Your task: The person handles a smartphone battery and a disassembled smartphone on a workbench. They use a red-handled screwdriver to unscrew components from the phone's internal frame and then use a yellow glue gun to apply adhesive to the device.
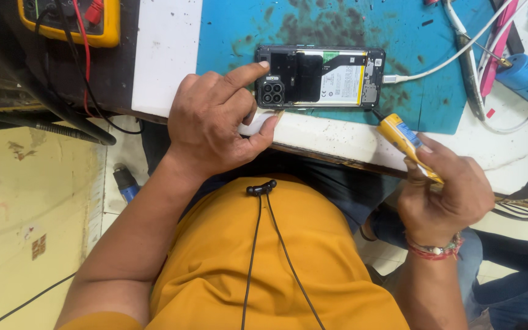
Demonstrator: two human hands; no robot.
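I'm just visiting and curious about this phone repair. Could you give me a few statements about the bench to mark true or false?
1. The black phone with its back cover off lies on a teal mat. True.
2. The left hand holds the yellow tube. False: the right hand holds the yellow tube.
3. A white cable is plugged into the phone. True.
4. The left forefinger touches nothing. False: it rests on the phone's corner.

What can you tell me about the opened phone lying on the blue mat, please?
The opened phone lies flat on the stained blue mat with its back cover off. A black frame surrounds a pale battery and a square four-lens camera block. A white cable plugs into its right end. The left hand rests its forefinger on the upper left corner.
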